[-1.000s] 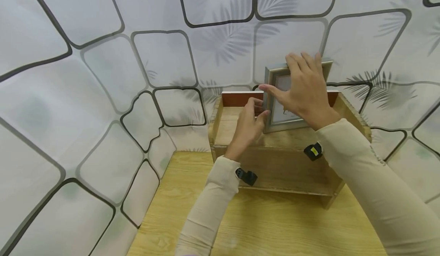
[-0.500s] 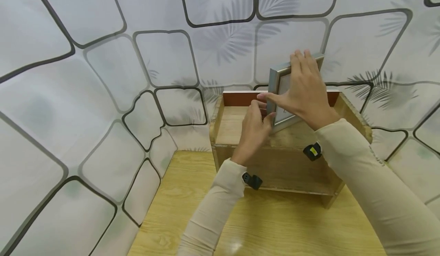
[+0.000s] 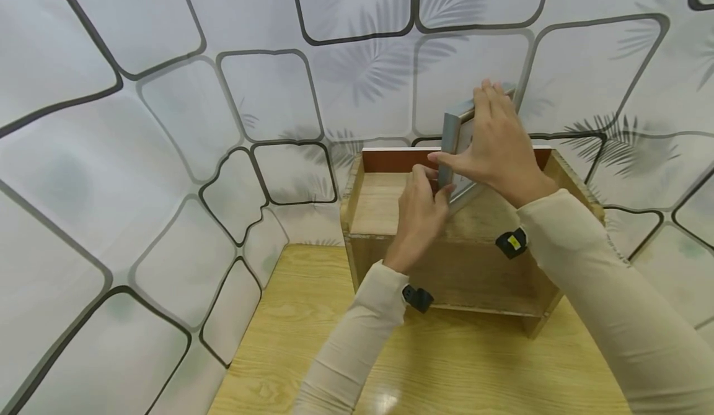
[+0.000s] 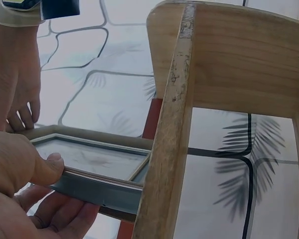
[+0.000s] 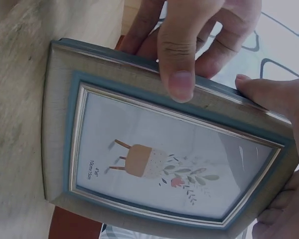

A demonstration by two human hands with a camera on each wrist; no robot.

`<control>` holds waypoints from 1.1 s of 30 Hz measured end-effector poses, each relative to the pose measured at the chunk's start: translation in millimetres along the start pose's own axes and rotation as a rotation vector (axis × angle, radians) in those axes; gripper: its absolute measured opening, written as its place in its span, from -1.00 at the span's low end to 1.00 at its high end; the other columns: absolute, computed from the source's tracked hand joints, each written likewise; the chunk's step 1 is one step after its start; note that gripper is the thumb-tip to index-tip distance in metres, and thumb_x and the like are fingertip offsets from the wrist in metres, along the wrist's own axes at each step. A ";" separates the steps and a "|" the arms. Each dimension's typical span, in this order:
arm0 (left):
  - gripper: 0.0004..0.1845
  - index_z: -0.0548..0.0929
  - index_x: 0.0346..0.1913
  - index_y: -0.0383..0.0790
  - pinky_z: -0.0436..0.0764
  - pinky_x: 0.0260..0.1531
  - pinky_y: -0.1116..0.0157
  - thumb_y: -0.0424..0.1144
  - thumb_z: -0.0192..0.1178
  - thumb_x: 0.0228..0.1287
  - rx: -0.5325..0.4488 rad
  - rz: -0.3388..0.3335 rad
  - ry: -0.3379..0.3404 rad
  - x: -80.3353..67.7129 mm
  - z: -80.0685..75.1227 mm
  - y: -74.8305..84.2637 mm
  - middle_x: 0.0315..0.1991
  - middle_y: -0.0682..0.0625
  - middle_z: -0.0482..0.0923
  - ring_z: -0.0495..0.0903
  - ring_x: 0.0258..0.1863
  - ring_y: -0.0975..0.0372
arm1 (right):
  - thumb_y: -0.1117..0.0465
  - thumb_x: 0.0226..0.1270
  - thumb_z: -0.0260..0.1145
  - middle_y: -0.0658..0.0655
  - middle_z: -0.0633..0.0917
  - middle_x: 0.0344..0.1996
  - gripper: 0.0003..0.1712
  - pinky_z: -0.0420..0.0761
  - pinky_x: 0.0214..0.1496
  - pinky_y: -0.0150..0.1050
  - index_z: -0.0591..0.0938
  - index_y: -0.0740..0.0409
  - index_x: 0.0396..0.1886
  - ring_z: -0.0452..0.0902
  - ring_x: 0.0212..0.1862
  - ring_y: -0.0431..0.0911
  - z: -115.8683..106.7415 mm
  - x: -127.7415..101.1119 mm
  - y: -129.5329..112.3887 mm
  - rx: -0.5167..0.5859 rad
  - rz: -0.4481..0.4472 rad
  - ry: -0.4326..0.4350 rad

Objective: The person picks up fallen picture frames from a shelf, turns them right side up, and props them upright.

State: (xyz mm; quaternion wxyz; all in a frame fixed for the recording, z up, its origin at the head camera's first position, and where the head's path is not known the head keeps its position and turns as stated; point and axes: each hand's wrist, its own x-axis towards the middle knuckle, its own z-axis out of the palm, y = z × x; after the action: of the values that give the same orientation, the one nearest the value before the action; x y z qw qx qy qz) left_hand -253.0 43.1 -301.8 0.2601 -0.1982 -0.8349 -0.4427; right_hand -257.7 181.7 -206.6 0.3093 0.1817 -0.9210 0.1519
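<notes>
Head: right hand (image 3: 498, 142) upright against frame (image 3: 450, 135)

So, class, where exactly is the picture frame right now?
In the head view, the picture frame is right of centre, at the top of the wooden shelf, its left edge in the left hand, its top under the right hand.

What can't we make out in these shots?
Head: most of the picture frame's front, behind the right hand.
Head: part of the wooden shelf's lower level, behind the left sleeve.
Left wrist: the frame's bottom end, behind the shelf board's edge.
Right wrist: rest of the right hand, cut by the right edge.
</notes>
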 end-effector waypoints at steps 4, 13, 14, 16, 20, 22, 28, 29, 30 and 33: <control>-0.74 0.45 -0.05 -0.30 0.46 -0.29 0.32 -0.23 0.27 0.43 0.008 0.018 0.016 -1.3 2.4 2.1 -0.20 -0.10 0.51 0.51 -0.28 0.16 | -0.12 0.05 0.61 0.58 0.08 0.49 0.34 -0.06 0.57 0.11 0.06 0.60 0.48 -0.11 0.56 0.36 -3.3 2.1 1.4 0.049 -0.007 -0.027; -0.73 0.44 -0.11 -0.28 0.39 -0.38 0.40 -0.24 0.32 0.38 0.029 0.033 0.061 -5.5 11.0 5.4 -0.27 -0.06 0.47 0.42 -0.38 0.24 | -0.08 0.05 0.61 0.55 -0.01 0.53 0.36 0.00 0.52 0.22 -0.01 0.55 0.52 -0.18 0.56 0.37 -9.9 6.5 4.6 0.125 0.004 -0.126; -0.73 0.44 -0.11 -0.28 0.38 -0.39 0.41 -0.25 0.33 0.37 0.031 0.033 0.064 -5.8 11.5 5.5 -0.28 -0.06 0.46 0.42 -0.38 0.24 | -0.08 0.05 0.61 0.55 -0.01 0.53 0.36 0.03 0.51 0.24 -0.01 0.54 0.53 -0.17 0.56 0.36 -10.8 7.1 5.0 0.133 0.002 -0.135; -0.73 0.44 -0.11 -0.28 0.37 -0.39 0.42 -0.25 0.34 0.37 0.033 0.040 0.068 -6.2 12.7 6.0 -0.28 -0.06 0.47 0.42 -0.38 0.24 | -0.06 0.06 0.61 0.53 -0.02 0.54 0.36 0.04 0.50 0.25 -0.03 0.53 0.54 -0.17 0.57 0.35 -13.1 8.2 6.2 0.156 0.003 -0.159; -0.72 0.46 -0.11 -0.28 0.40 -0.37 0.45 -0.22 0.34 0.37 0.000 0.047 0.069 -7.3 15.1 6.4 -0.25 -0.09 0.50 0.47 -0.34 0.25 | -0.04 0.06 0.62 0.50 -0.02 0.55 0.37 0.06 0.49 0.27 -0.05 0.49 0.55 -0.14 0.57 0.34 -17.9 9.0 10.9 0.196 0.000 -0.197; -0.74 0.47 -0.10 -0.26 0.44 -0.33 0.47 -0.20 0.31 0.40 -0.049 0.033 0.058 -8.0 15.5 5.6 -0.22 -0.07 0.52 0.53 -0.30 0.27 | -0.03 0.05 0.63 0.50 0.00 0.54 0.37 0.06 0.49 0.26 -0.05 0.48 0.55 -0.13 0.56 0.34 -19.3 8.9 13.5 0.206 -0.011 -0.205; -0.79 0.54 -0.05 -0.25 0.56 -0.20 0.44 -0.14 0.08 0.58 -0.129 0.006 0.048 -6.7 8.4 -0.7 -0.16 -0.04 0.57 0.63 -0.22 0.25 | -0.02 0.05 0.63 0.49 0.01 0.54 0.36 0.00 0.52 0.23 -0.03 0.48 0.56 -0.18 0.58 0.29 -19.9 8.9 19.2 0.204 -0.042 -0.220; -0.78 0.56 -0.05 -0.26 0.56 -0.19 0.42 -0.14 0.05 0.59 -0.120 0.009 0.054 -5.9 6.6 -2.4 -0.17 -0.05 0.58 0.63 -0.23 0.22 | -0.02 0.06 0.63 0.49 0.00 0.55 0.36 -0.03 0.53 0.22 -0.04 0.47 0.56 -0.20 0.59 0.28 -20.2 9.2 20.2 0.204 -0.047 -0.226; -0.76 0.57 -0.06 -0.27 0.56 -0.18 0.40 -0.14 0.04 0.60 -0.111 0.012 0.058 -5.0 4.8 -4.1 -0.17 -0.05 0.59 0.63 -0.23 0.20 | -0.01 0.07 0.63 0.49 -0.01 0.55 0.36 -0.06 0.54 0.21 -0.05 0.47 0.57 -0.22 0.59 0.28 -20.4 9.7 21.4 0.211 -0.050 -0.231; -0.77 0.60 -0.05 -0.27 0.57 -0.17 0.37 -0.17 0.06 0.58 -0.094 0.012 0.048 -3.7 -0.1 -9.2 -0.17 -0.06 0.62 0.64 -0.23 0.18 | 0.00 0.09 0.62 0.46 -0.05 0.57 0.37 -0.13 0.55 0.18 -0.08 0.45 0.58 -0.28 0.59 0.28 -22.2 11.6 24.8 0.221 -0.057 -0.253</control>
State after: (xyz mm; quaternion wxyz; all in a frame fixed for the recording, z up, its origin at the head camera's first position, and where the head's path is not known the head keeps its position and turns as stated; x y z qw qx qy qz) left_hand -255.2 37.8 -309.9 0.2733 -0.2046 -0.8054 -0.4845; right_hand -265.5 209.6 -186.6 0.1730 0.2584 -0.9248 0.2193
